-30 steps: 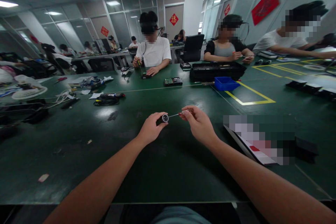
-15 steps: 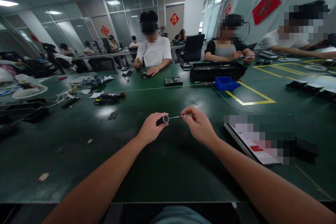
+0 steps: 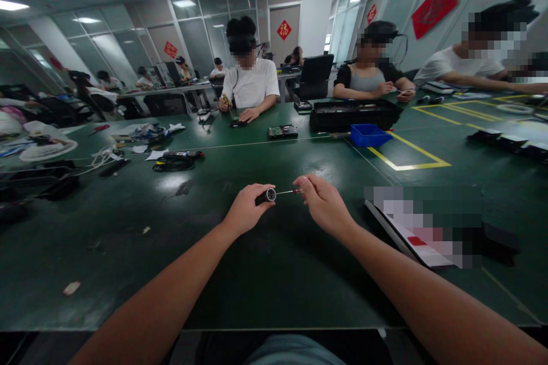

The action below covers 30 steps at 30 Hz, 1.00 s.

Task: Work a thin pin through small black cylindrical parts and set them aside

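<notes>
My left hand is closed round a black cylindrical part with a bright ring at its round end, which faces right and toward me. Its exact kind is not clear. My right hand grips the handle of a thin screwdriver, red near the shaft. The shaft points left, and its tip meets the ringed end of the cylinder. Whether the tip sits in a screw is too small to see. Both hands are just above the green table, and the fingers cover most of the screwdriver's handle.
A white-and-red box, partly pixelated, lies right of my right forearm. Farther off are a blue bin, a long black case, a circuit board unit and coiled black cable. Several people work around the table.
My right hand's fingers have shifted on the screwdriver's handle, showing more of its red part. My left hand and the black cylinder stay in place.
</notes>
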{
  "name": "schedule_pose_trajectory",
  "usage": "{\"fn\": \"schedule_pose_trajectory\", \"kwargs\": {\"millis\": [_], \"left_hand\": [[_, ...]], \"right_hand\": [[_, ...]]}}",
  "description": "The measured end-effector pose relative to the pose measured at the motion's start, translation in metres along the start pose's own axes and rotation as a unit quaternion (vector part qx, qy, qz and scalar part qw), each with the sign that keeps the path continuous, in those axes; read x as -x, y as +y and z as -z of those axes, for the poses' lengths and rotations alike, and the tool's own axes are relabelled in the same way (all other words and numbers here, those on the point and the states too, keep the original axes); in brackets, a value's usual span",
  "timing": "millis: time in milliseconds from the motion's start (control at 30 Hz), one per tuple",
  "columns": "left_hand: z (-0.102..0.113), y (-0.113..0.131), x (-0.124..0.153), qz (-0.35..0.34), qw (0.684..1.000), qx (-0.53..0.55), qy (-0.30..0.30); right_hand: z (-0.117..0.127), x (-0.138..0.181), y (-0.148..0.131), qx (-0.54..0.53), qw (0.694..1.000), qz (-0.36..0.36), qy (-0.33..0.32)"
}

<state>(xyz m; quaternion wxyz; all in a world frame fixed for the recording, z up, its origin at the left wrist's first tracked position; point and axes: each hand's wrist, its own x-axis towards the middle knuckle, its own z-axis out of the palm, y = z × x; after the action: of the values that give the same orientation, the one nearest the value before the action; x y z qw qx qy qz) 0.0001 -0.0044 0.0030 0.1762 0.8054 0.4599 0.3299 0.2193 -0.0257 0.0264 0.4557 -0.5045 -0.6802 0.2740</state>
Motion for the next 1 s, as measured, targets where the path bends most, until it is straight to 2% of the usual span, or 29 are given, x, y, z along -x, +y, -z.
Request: {"fn": "schedule_pose_trajectory", "kwargs": {"millis": [167, 333, 567, 667, 800, 1000], "left_hand": [[0.0, 0.003, 0.001, 0.014, 1.0, 0.006, 0.004], [-0.001, 0.007, 0.002, 0.025, 1.0, 0.009, 0.007], [0.004, 0.013, -0.001, -0.034, 0.998, -0.045, 0.007], [0.004, 0.011, -0.003, -0.008, 0.997, -0.079, -0.014], [0.0, 0.002, -0.003, 0.007, 0.995, -0.087, -0.042], [-0.002, 0.0, -0.002, 0.005, 0.995, -0.089, -0.052]], "right_hand": [[-0.001, -0.001, 0.001, -0.067, 0.997, -0.002, 0.041], [-0.004, -0.003, 0.002, -0.16, 0.986, -0.008, 0.041], [-0.011, -0.011, 0.017, -0.278, 0.952, -0.104, 0.071], [-0.012, -0.014, 0.024, -0.256, 0.953, -0.139, 0.081], [-0.012, -0.012, 0.023, -0.191, 0.969, -0.121, 0.102], [-0.01, -0.007, 0.014, -0.148, 0.983, -0.075, 0.077]]}}
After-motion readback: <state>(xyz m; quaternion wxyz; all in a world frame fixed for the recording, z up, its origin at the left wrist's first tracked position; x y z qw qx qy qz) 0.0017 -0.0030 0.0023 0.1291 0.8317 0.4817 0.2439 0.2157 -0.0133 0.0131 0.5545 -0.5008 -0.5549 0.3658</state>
